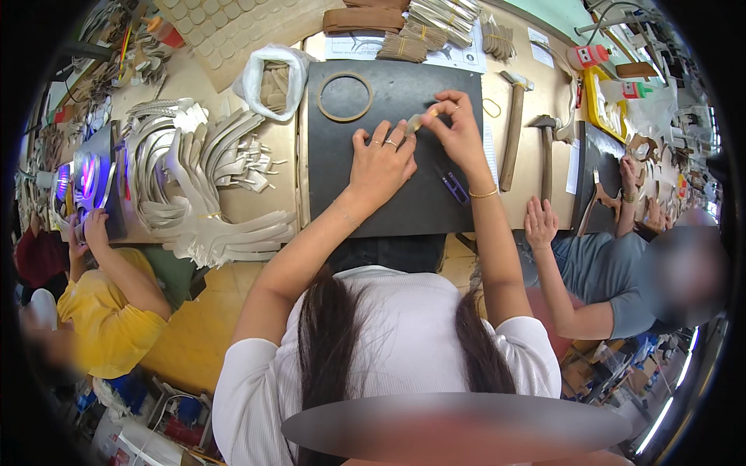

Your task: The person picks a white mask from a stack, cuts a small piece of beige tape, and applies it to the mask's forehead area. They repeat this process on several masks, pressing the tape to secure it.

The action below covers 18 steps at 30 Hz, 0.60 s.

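Observation:
Over the black mat [334, 213] both my hands meet at a small pale piece [414, 124], too small to name surely. My left hand [381, 165] is closed, its thumb and index finger at the near end of the piece. From the other side my right hand [457, 128] pinches its far end between thumb and fingertips. Part of the piece is hidden by my fingers. A tan ring like a roll of tape [320, 99] lies on the mat up and left of my hands. Purple-handled snips [454, 188] rest below my right hand.
A white bag [252, 85] of brown strips stands left of the mat, beside stacked pale leather pieces [194, 179]. Right of it lie two hammers [513, 132], a yellow tray [602, 105] and a co-worker's hand [542, 224]. Bundled strips [404, 48] sit behind. Another co-worker [116, 311] works left.

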{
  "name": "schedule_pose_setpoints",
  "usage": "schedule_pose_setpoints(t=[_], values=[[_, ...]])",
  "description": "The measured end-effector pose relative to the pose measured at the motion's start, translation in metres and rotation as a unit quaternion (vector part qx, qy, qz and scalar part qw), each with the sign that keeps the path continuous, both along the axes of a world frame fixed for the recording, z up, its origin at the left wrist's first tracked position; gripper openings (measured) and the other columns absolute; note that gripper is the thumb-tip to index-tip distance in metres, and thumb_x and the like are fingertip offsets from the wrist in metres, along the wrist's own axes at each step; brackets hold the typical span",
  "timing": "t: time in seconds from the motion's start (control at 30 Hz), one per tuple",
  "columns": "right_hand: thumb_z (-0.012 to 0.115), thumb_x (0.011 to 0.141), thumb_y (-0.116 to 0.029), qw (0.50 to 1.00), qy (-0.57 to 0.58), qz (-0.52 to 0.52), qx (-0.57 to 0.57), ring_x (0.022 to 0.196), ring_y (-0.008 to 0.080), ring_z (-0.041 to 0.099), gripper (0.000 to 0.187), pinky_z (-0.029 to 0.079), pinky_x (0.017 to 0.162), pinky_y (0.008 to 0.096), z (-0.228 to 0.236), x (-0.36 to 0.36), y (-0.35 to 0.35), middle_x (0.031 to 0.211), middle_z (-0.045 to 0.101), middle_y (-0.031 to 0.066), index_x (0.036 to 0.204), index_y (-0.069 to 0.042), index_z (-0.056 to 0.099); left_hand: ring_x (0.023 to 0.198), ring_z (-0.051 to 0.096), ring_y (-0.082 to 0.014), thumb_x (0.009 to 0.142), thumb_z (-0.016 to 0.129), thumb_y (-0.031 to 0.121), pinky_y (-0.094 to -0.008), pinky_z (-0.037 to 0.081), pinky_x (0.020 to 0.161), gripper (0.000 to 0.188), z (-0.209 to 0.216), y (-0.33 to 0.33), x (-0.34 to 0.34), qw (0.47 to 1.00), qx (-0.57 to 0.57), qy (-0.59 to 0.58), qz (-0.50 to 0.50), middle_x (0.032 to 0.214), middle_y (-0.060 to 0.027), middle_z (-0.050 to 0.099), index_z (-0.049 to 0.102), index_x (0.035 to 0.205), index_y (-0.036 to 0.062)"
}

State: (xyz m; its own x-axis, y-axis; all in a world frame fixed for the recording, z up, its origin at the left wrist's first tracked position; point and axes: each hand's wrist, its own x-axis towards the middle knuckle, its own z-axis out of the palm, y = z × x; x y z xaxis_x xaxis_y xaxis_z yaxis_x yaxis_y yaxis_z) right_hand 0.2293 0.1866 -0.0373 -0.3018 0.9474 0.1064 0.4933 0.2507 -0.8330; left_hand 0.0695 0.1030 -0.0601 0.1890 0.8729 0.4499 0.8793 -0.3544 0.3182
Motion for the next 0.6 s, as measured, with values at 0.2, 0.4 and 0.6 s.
schedule_pose_setpoints(t=[0.2,0.4,0.6], values=[[0.073,0.078,-0.017,0.988,-0.151,-0.001,0.042,0.111,0.0251,0.045,0.015,0.031,0.095,0.0378,-0.003,-0.016,-0.01,0.114,0.054,0.0059,0.085,-0.005,0.069,0.109,0.047,-0.0233,0.073,0.068,0.022,-0.0466,0.035,0.084,0.029,0.003,-0.002,-0.001,1.0,0.001,-0.01,0.013,0.111,-0.0055,0.057,0.065,0.1,0.0116],[0.059,0.094,-0.013,0.9,0.416,-0.094,-0.092,0.08,0.0085,0.047,0.007,0.038,0.076,0.023,0.004,0.012,0.011,0.093,0.056,-0.0006,0.097,-0.007,0.059,0.105,0.049,-0.0216,0.071,0.069,0.019,-0.0417,0.032,0.083,0.024,0.004,-0.001,0.001,0.999,-0.005,-0.033,0.014,0.104,-0.0042,0.057,0.068,0.095,0.0147],[0.065,0.09,-0.015,0.946,0.281,-0.038,-0.157,0.088,0.0077,0.05,0.014,0.04,0.083,0.0237,0.018,0.012,-0.014,0.108,0.051,0.0011,0.098,-0.005,0.06,0.098,0.053,-0.0203,0.078,0.068,0.018,-0.034,0.037,0.083,0.02,0.019,-0.008,-0.012,0.948,-0.107,-0.301,-0.005,0.103,-0.0051,0.056,0.069,0.097,0.014]])
